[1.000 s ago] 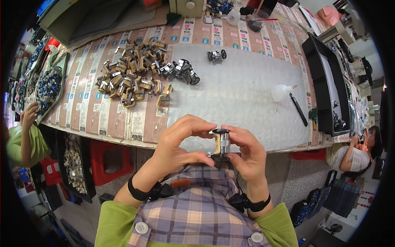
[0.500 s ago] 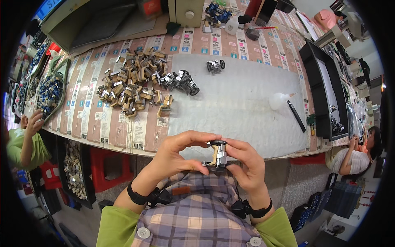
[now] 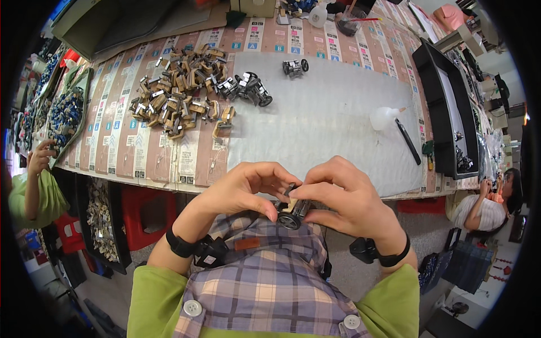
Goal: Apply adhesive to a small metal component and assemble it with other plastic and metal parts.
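Observation:
In front of my apron, at the table's near edge, a small wheeled part (image 3: 289,220) with a black spoked wheel and a tan piece is held between both hands. My left hand (image 3: 248,188) grips its left side, thumb close to the wheel and fingers bent over the top. From the other side my right hand (image 3: 344,194) pinches it, its fingers partly covering the tan piece. Beyond lie a cluster of similar wheeled parts (image 3: 248,90) and a lone wheeled part (image 3: 294,68) on the grey mat (image 3: 315,124). Left of them is a pile of tan-and-metal pieces (image 3: 174,93).
On the mat's right side are a white squeeze bottle (image 3: 383,119) and a black pen-like tool (image 3: 407,142). A long black tray (image 3: 434,96) stands at the right edge. Red stools (image 3: 147,225) are below the table. Other people sit at left (image 3: 36,197) and right (image 3: 478,209).
The wheeled part has been turned, so one wheel now faces toward me. My right hand has shifted its grip over the top. The table sits higher in the view.

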